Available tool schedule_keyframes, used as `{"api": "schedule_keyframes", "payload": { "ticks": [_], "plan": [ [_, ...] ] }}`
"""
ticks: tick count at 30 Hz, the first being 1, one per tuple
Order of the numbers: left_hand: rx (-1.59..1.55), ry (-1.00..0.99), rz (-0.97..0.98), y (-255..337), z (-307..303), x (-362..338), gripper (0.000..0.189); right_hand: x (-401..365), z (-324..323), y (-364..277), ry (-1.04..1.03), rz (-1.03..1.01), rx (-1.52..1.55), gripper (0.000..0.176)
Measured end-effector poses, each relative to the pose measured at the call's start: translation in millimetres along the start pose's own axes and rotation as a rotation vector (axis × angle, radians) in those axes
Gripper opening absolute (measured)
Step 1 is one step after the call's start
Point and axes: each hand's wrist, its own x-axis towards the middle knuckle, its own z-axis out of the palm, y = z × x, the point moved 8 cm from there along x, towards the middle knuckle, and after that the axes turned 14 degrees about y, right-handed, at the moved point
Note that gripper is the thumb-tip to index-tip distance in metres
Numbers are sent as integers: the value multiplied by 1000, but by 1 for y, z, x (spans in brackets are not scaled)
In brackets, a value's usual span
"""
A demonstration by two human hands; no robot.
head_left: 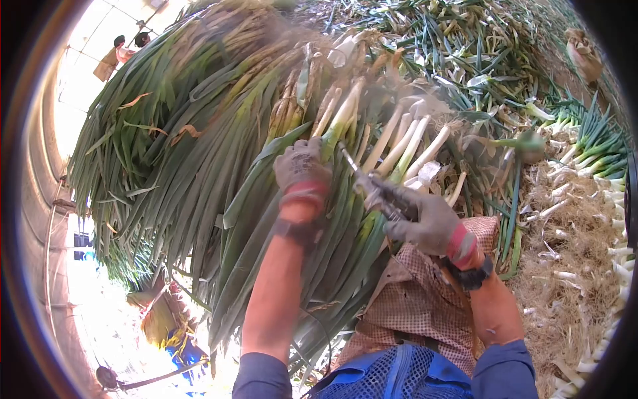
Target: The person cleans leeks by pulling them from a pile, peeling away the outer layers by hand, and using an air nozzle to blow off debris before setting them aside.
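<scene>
My left hand point(302, 165), in a grey glove with a red cuff, is closed around a thick green onion point(343, 114) just below its white stalk. Long leaves trail from it toward my lap. In my right hand point(428, 225), also gloved, is an air blow gun point(393, 197) with a thin metal nozzle pointing up and left at the stalk. Beside the nozzle lie several loose green onions point(399, 141) with white stalks bared. A large heap of green onions point(199, 126) fills the left and centre. A dusty blur hangs above the stalks.
Peeled leaf scraps point(465, 46) cover the ground at the back. On the right, green onions point(598, 143) lie in a row near scattered roots point(565, 292). A checked cloth point(415, 296) covers my lap. Other people point(126, 50) are at the far left.
</scene>
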Motion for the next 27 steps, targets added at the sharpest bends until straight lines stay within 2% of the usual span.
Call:
{"api": "schedule_keyframes", "payload": {
  "ticks": [4,6,14,17,20,21,25,27],
  "plan": [
    [27,-73,-22,-6,9,0,48,16,10,10,53,58,-29,76],
    [32,-120,-19,-6,11,3,47,41,4,19,153,117,-7,77],
    [24,-157,-1,-1,18,6,45,155,-13,45,225,165,-193,75],
    [45,-162,2,2,21,5,43,166,-14,32,198,261,-96,71],
    [35,-190,-4,4,23,7,43,162,-12,35,242,245,-218,70],
    [21,-210,-13,4,24,7,45,164,-13,36,312,149,-308,68],
    [-41,-280,-92,1,28,9,49,146,-8,42,236,226,-212,80],
    [-50,-407,-131,3,26,7,48,145,-9,51,232,271,-300,80]
  ]
}}
